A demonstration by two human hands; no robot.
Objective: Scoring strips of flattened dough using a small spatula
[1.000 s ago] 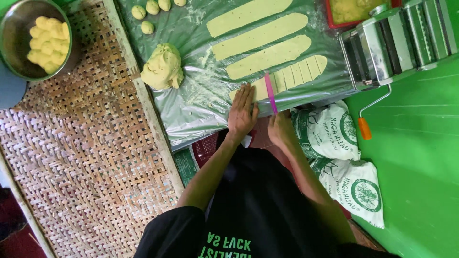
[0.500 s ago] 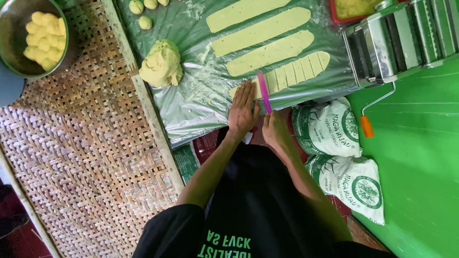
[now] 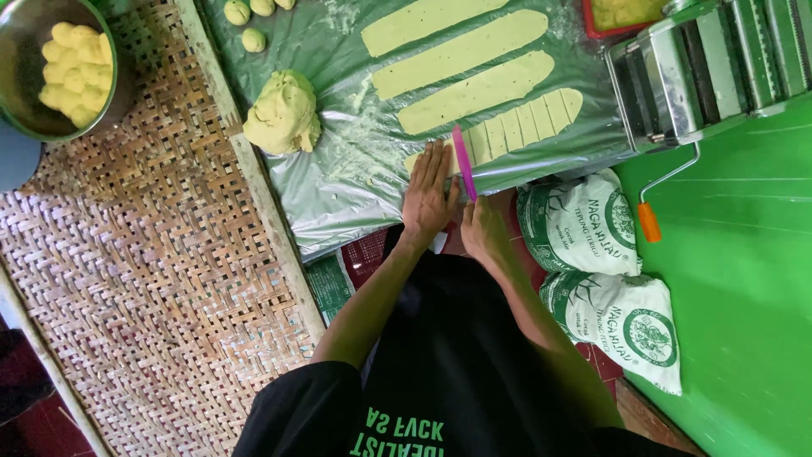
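Note:
My right hand grips a thin pink cutter and presses it across a pale dough strip that is sliced into several pieces. Beside the cutter, my left hand lies flat on the uncut end of that strip, fingers together. Three more long dough strips, among them the nearest whole one, lie side by side beyond it on a shiny plastic sheet.
A dough lump and small dough balls sit on the sheet's left part. A metal bowl of dough balls stands on a woven bamboo tray. A dough roller machine with an orange-handled crank and two flour bags lie right.
The cutter and both hands have shifted a little along the strip toward its uncut end. The view has moved slightly.

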